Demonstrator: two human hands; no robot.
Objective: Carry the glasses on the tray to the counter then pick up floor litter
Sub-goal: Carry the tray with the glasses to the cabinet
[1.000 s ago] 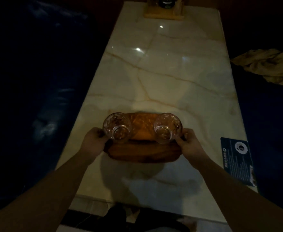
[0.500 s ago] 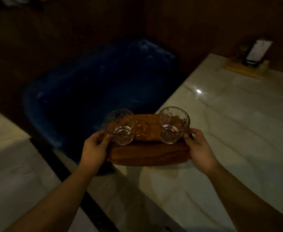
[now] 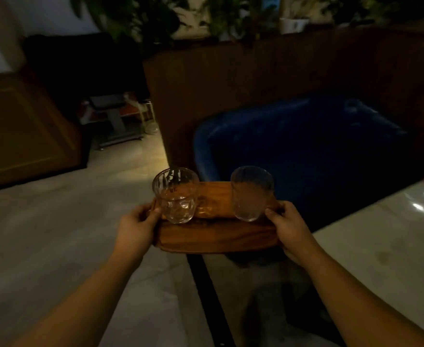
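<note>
Carrying a wooden tray (image 3: 216, 237) in mid-air, both hands clamped on its short ends: left hand (image 3: 134, 227) at 9 o'clock of the tray, right hand (image 3: 290, 227) at 3 o'clock, thumbs hooked over the rim, fingers underneath and hidden. Two clear glasses ride on it, upright, well apart. Left glass (image 3: 176, 195) sits just beside the left thumb; right glass (image 3: 252, 194) just beside the right thumb. Can't tell if either thumb touches glass. Left glass seems to hold a little liquid; right one looks empty, hard to say in this light.

Tray hangs over pale floor (image 3: 55, 234), with the marble table (image 3: 381, 246) at 4 o'clock and a blue seat (image 3: 306, 146) at 1 o'clock. No counter clearly in view yet, so the carry looks early.

Risks, as I judge them:
- Glasses stand loose, so a tilt or quick turn lets them slide or tip.
- Right elbow or tray corner could clip the table edge while passing.
- Room is dim, so floor litter underfoot may go unseen.
- Glasses stand at opposite ends, so any uneven lift tips one first.
</note>
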